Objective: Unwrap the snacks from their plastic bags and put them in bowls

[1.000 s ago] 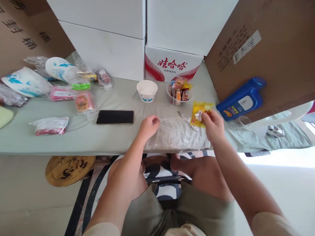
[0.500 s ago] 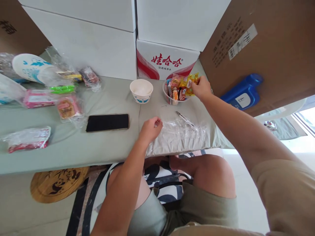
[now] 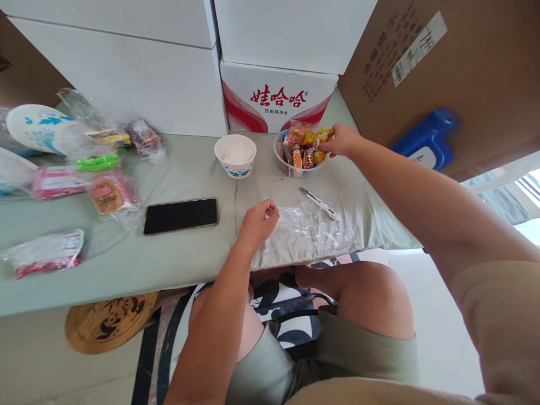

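Note:
My right hand [image 3: 343, 140] is at the right rim of a clear plastic bowl [image 3: 291, 170], its fingers closed on a yellow snack packet [image 3: 319, 136] that lies on the bowl's contents. Wrapped snacks [image 3: 297, 157] in red, orange and pink fill the bowl. My left hand [image 3: 259, 220] rests on the table with curled fingers, beside the left end of a crumpled clear plastic wrapper [image 3: 295, 222]; what is inside the fingers, if anything, is hidden. On the wrapper lies a white utility knife [image 3: 319, 203]. A white paper bowl [image 3: 235, 157] with a blue pattern stands left of the snack bowl.
A black phone [image 3: 181, 216] lies left of my left hand. Bagged snacks [image 3: 112, 194] and a tipped paper bowl [image 3: 40, 128] crowd the table's left side. White boxes [image 3: 278, 95] stand behind, and a brown carton [image 3: 379, 112] with a blue bottle [image 3: 434, 138] is at right.
My right hand has lowered the yellow packet onto the snacks in the bowl, and its fingers have shifted. My left hand stays in place. The view has turned slightly.

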### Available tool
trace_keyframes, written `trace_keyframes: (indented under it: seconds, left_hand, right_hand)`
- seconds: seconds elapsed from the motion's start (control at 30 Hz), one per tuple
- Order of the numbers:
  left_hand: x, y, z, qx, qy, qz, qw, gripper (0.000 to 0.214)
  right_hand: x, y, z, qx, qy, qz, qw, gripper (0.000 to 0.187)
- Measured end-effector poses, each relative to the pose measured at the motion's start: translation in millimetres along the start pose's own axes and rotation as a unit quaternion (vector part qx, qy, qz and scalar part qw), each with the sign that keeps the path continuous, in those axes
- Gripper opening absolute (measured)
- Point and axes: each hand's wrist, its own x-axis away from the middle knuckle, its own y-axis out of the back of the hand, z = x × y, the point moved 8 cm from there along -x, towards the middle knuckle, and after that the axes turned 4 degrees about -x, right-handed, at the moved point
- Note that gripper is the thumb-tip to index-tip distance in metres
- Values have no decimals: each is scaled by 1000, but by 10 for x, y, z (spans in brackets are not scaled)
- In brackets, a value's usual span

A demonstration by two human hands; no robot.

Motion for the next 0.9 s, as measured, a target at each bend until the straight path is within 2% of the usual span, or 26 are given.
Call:
trace_keyframes:
  seconds: [0.17, 0.27, 0.37, 0.43, 0.5, 0.6, 0.63, 0.7, 0.77, 0.83, 0.9]
  left_hand:
    - [-30, -49, 11, -1, -15, 3, 1000, 16]
    - [-42, -52, 33, -6, 0, 3, 1000, 15]
    - [-37, -17, 40, -3, 13, -1, 1000, 14]
    - [-24, 17, 30, 5, 13, -5, 1000, 13]
    - [-8, 41, 23, 10, 14, -5, 1000, 13]
    - [12, 41, 19, 19, 10, -1, 1000, 14]
    - [13, 37, 25, 23, 7, -2, 1000, 14]
    - [-7, 39, 54, 33, 1, -7, 999, 16]
    - [-66, 75, 111, 52, -4, -20, 998, 17]
    - [-144, 160, 179, 79, -1, -41, 996, 17]
    - [-176, 369, 233, 95, 5, -121, 988, 15]
  right_hand:
    - [16, -59, 57, 16, 24, -29, 999, 42]
    - [101, 0, 74, -1, 33, -66, 997, 45]
    - [418, 96, 10, -42, 61, -143, 987, 41]
    - [817, 68, -31, -69, 141, -191, 969, 33]
    - [1275, -183, -95, -74, 235, -152, 957, 27]
    - [1939, -832, -203, -61, 362, 32, 930, 23]
    - [2120, -1014, -246, -51, 389, 79, 916, 28]
    - [2355, -1262, -337, -10, 414, 130, 901, 45]
    - [2450, -1374, -423, 31, 413, 155, 897, 61]
    - [2476, -1391, -495, 53, 405, 171, 897, 69]
    - [2478, -1359, -540, 49, 402, 172, 898, 70]
